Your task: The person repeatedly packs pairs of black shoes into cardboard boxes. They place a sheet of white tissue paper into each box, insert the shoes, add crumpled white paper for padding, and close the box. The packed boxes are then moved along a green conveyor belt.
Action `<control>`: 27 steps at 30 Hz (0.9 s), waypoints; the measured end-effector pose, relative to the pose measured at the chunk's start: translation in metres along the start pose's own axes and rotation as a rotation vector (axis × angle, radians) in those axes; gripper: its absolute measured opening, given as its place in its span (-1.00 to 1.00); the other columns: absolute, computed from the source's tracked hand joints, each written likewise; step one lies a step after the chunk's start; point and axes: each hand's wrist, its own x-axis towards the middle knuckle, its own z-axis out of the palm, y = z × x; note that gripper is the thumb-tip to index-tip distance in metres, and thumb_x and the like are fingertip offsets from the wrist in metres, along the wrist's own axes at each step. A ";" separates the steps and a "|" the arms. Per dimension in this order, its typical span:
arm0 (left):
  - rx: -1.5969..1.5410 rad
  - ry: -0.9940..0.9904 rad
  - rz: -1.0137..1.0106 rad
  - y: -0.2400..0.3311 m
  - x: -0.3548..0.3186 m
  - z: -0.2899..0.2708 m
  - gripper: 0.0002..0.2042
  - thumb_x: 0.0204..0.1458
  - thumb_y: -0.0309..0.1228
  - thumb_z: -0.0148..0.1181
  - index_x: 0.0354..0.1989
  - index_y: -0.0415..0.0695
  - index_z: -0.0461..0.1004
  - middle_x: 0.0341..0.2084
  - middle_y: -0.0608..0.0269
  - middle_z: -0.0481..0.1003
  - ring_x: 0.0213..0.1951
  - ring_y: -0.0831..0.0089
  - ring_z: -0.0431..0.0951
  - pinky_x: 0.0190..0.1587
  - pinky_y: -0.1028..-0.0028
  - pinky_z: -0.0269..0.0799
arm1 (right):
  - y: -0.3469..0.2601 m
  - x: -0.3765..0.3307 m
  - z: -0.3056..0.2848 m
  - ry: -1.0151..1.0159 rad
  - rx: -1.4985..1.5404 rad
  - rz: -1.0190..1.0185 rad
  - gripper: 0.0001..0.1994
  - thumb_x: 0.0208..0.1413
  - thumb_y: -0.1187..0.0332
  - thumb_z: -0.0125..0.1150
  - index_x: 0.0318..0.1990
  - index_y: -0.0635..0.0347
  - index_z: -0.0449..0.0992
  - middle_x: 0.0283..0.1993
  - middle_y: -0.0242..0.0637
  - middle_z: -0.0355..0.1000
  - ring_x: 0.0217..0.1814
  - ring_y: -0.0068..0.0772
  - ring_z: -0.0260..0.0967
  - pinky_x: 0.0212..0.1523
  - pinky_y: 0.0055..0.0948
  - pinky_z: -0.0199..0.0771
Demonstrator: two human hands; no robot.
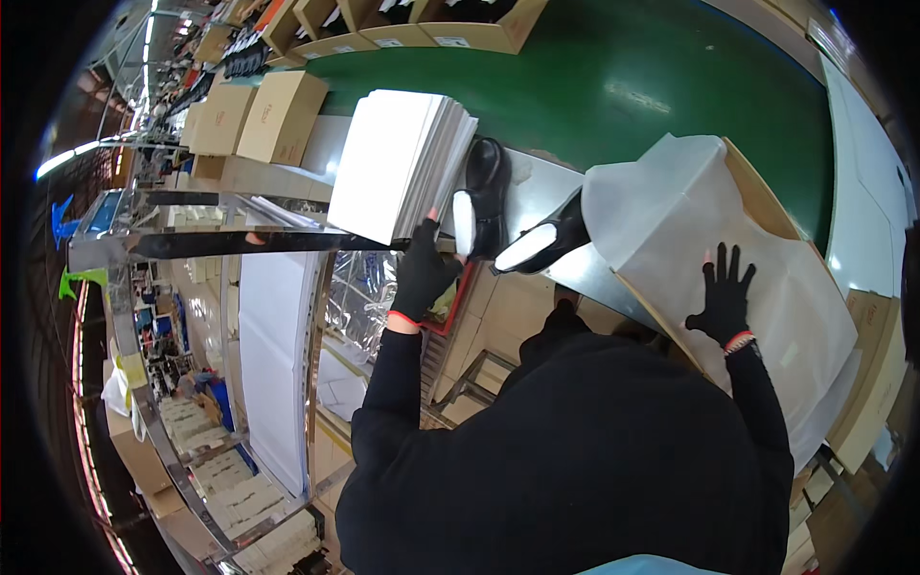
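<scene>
My right hand (724, 299), in a black glove with bare fingertips, lies with fingers spread on white tissue paper (661, 192). The paper drapes over an open cardboard box (762, 182). My left hand (423, 276), gloved the same way, has its fingers apart beside the lower right corner of a stack of white sheets (388, 158). It is also close to a black shoe (487, 177) with a white oval patch; whether it touches either is unclear. A second black shoe (561, 235), also with a white patch, lies between the first shoe and the box, partly behind the tissue.
The shoes rest on a metal tabletop (527, 182). Closed cardboard boxes (283, 117) stand at the far left. A dark metal bar (268, 241) runs leftward from the stack. Under my left hand are a red bin (450, 311) and clear plastic (359, 297). Green floor (594, 77) lies beyond.
</scene>
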 end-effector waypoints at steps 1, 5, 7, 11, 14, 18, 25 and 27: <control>0.080 0.038 0.141 -0.029 -0.004 0.019 -0.15 -0.15 -0.34 0.41 0.32 -0.25 0.05 0.21 -0.10 0.21 0.23 0.17 0.26 0.23 0.39 0.15 | 0.002 0.008 0.021 -0.018 -0.009 -0.018 0.37 -0.63 -0.24 0.49 0.39 0.22 -0.13 0.46 0.09 -0.25 0.51 0.19 -0.45 0.30 0.42 -0.35; -0.152 0.129 0.016 -0.028 0.003 0.057 -0.26 -0.19 -0.15 0.42 0.14 -0.32 0.28 -0.12 -0.15 0.48 -0.06 0.15 0.53 -0.07 0.28 0.41 | -0.022 0.027 0.078 -0.156 -0.004 0.075 0.39 -0.63 -0.20 0.53 0.40 0.22 -0.18 0.46 0.08 -0.27 0.51 0.15 -0.40 0.30 0.40 -0.33; -0.186 0.366 0.017 -0.044 0.012 0.056 -0.42 -0.13 -0.16 0.38 -0.02 -0.32 0.40 -0.30 -0.11 0.52 -0.21 0.19 0.57 -0.17 0.28 0.43 | -0.025 0.027 0.059 -0.196 0.025 0.093 0.40 -0.62 -0.18 0.55 0.40 0.24 -0.21 0.47 0.04 -0.29 0.51 0.12 -0.40 0.29 0.39 -0.26; -0.526 0.555 -0.133 -0.018 0.041 -0.038 -0.60 0.06 -0.15 0.23 -0.17 -0.31 0.53 -0.39 0.30 0.55 -0.35 0.56 0.48 -0.25 0.50 0.41 | 0.000 0.033 0.065 -0.018 0.289 0.072 0.21 -0.40 -0.14 0.50 0.36 0.30 -0.08 0.43 0.06 -0.14 0.49 0.11 -0.27 0.31 0.28 -0.15; -0.883 0.285 0.016 0.026 0.046 -0.133 -0.57 0.12 -0.17 0.11 -0.05 -0.33 0.46 -0.23 0.16 0.54 -0.21 0.41 0.55 -0.12 0.47 0.46 | 0.019 0.048 0.041 0.291 0.904 -0.176 -0.21 0.00 0.08 0.33 0.31 0.30 0.12 0.31 -0.03 0.17 0.39 -0.15 0.07 0.30 -0.21 0.12; -1.257 -0.069 -0.121 0.141 0.048 -0.139 -0.54 0.08 -0.17 0.11 0.04 -0.28 0.39 -0.13 0.06 0.50 -0.15 0.35 0.55 -0.04 0.44 0.45 | -0.038 0.034 -0.106 0.222 1.524 -0.571 -0.30 0.08 0.12 0.27 0.30 0.28 0.16 0.26 -0.18 0.26 0.33 -0.30 0.15 0.23 -0.40 0.22; -0.980 -0.414 0.098 0.202 0.087 0.020 -0.58 0.26 -0.10 -0.10 -0.22 -0.27 0.48 -0.38 0.32 0.50 -0.34 0.66 0.41 -0.27 0.58 0.33 | -0.047 0.009 -0.118 -0.132 1.897 -0.301 -0.41 0.11 -0.02 0.13 0.05 0.41 0.39 -0.09 -0.21 0.47 -0.02 -0.40 0.41 0.02 -0.49 0.38; -0.779 -0.518 0.054 0.200 0.084 0.059 -0.51 0.27 -0.02 -0.20 -0.22 -0.23 0.50 -0.55 0.31 0.53 -0.47 0.61 0.40 -0.36 0.53 0.31 | -0.025 -0.012 -0.076 -0.025 2.309 -0.101 -0.41 0.15 -0.03 0.07 0.07 0.39 0.39 -0.04 -0.17 0.46 -0.01 -0.37 0.42 0.03 -0.46 0.40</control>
